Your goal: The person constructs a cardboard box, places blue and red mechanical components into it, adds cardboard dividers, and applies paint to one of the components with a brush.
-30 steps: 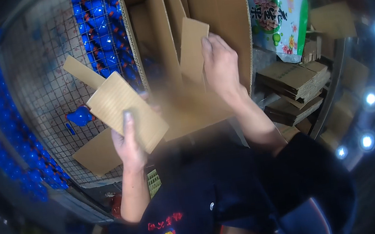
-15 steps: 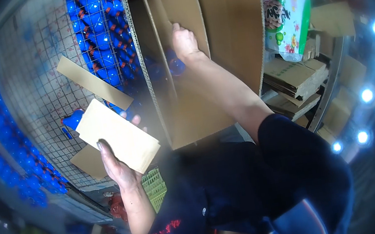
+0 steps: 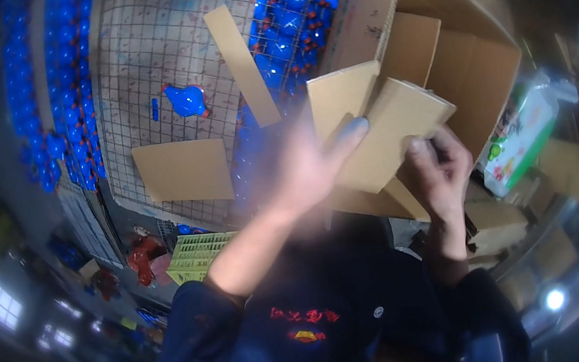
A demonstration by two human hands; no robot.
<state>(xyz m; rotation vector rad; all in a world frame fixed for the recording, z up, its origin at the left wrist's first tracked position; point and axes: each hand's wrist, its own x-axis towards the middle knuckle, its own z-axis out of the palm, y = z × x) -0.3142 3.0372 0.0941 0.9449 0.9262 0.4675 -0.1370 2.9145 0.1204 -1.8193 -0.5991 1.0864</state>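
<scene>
Both of my hands are in front of an open cardboard box [image 3: 357,28], with cardboard sheets between them. My left hand [image 3: 306,167], partly blurred, grips the sheets from the left with its thumb across the front one. My right hand [image 3: 441,169] pinches the right edge of the front cardboard sheet [image 3: 391,132] between thumb and curled fingers. Another pale cardboard sheet [image 3: 340,91] stands behind it at an angle, apart at the top. Inside the box, a cardboard divider [image 3: 418,42] stands upright; the sheets and my hands hide the near part of the box.
On a wire-mesh table [image 3: 144,60] lie a blue plastic piece with red ends [image 3: 188,100], a cardboard strip [image 3: 242,64] and a cardboard rectangle [image 3: 183,170]. Rows of blue parts [image 3: 287,13] sit beside the box. A yellow-green crate [image 3: 196,255] and a white-green package [image 3: 522,135] flank me.
My right hand has come out of the box and taken hold of the cardboard sheets. My left hand has brought them to the box front, and they have fanned apart. The view has shifted.
</scene>
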